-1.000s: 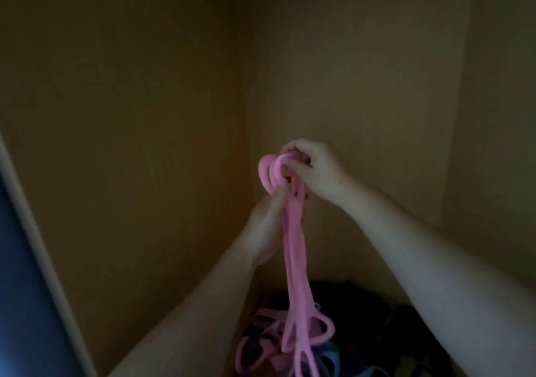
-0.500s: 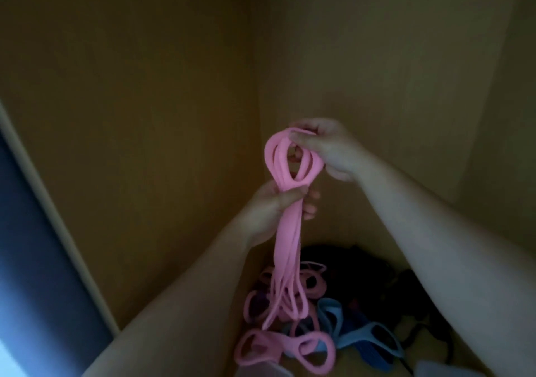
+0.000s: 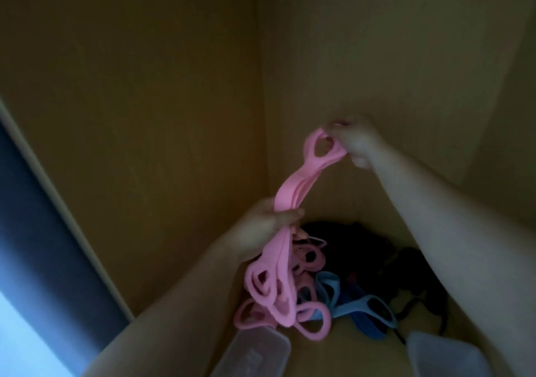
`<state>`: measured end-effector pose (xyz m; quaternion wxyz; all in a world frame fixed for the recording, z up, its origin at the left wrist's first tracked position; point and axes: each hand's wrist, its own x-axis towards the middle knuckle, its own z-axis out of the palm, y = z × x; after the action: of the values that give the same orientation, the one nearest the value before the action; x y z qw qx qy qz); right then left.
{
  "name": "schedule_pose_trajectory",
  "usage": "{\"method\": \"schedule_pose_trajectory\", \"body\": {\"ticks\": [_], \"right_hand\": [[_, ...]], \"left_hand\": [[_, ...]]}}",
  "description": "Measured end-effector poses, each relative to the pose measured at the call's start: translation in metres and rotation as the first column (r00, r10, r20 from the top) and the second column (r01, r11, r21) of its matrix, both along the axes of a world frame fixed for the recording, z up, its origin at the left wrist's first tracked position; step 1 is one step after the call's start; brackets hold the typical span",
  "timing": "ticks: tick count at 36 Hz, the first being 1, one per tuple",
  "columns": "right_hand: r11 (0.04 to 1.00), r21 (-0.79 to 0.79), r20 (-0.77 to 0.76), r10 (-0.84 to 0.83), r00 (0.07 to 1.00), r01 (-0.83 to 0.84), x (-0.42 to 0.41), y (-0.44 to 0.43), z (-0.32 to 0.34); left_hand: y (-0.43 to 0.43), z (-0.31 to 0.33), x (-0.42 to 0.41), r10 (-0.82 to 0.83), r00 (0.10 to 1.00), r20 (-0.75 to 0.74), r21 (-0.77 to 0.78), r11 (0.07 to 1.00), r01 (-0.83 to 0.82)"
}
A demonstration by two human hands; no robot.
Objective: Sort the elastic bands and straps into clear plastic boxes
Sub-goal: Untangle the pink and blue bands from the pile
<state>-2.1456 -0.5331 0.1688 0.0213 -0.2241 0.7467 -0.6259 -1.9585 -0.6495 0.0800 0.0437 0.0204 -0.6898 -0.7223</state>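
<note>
Most of the sorting looks to lie ahead, judging by how much is loose. A tall brown cardboard carton [image 3: 145,115] walls in the whole scene. On its floor sits a tangled heap of soft elastic bands and straps [image 3: 348,246]. The heap has dark black ones at its far side, flat light-blue looped bands [image 3: 359,308] at its near side and loose pink loops [image 3: 311,260] at its left side. None of that heap is in a box yet.

Nearer the camera than the heap, only corners of the containers show at the lower edge. A clear rectangular plastic box [image 3: 255,353] lies just in front of the heap's left side, close under the lowest pink loop. A second clear plastic box [image 3: 441,356] lies in front of the heap's right side. What either holds cannot be told, though the visible parts look bare.

Above the heap, a long bundle of pink stretchy looped bands [image 3: 293,185] runs slantwise, and its lower loops dangle onto the heap's left side. The left hand [image 3: 261,225], right above that side, has fingers and thumb wrapped round the bundle's middle. The right hand [image 3: 358,144], higher and farther back over the heap, has curled fingers holding the bundle's top loops; blur hides the fingertips.

By my reading, the pink ones are being gathered as one lot. Boxing them comes next, then the blue and the black.
</note>
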Motion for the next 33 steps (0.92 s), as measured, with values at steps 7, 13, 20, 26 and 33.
{"method": "schedule_pose_trajectory", "body": {"ticks": [7,13,20,26,33], "right_hand": [[0.942,0.314,0.240,0.040,0.970,-0.117,0.004,-0.006,-0.081],[0.922,0.276,0.411,0.142,0.901,-0.271,0.022,-0.016,-0.121],[0.863,0.402,0.376,0.150,0.914,-0.307,0.031,-0.012,-0.169],[0.645,0.626,0.308,0.311,0.899,-0.438,0.055,-0.012,-0.213],[0.328,0.807,0.251,0.561,0.789,-0.491,0.074,-0.010,-0.243]], "left_hand": [[0.004,0.007,0.004,0.037,0.997,-0.075,0.070,0.997,-0.032],[0.002,-0.006,0.006,0.131,0.991,-0.009,-0.004,0.991,-0.131],[-0.006,-0.018,0.010,0.287,0.957,0.041,0.007,0.958,-0.288],[-0.009,-0.021,0.015,0.395,0.916,0.067,-0.057,0.918,-0.392],[-0.015,-0.028,0.022,0.461,0.884,0.079,-0.166,0.880,-0.444]]}}
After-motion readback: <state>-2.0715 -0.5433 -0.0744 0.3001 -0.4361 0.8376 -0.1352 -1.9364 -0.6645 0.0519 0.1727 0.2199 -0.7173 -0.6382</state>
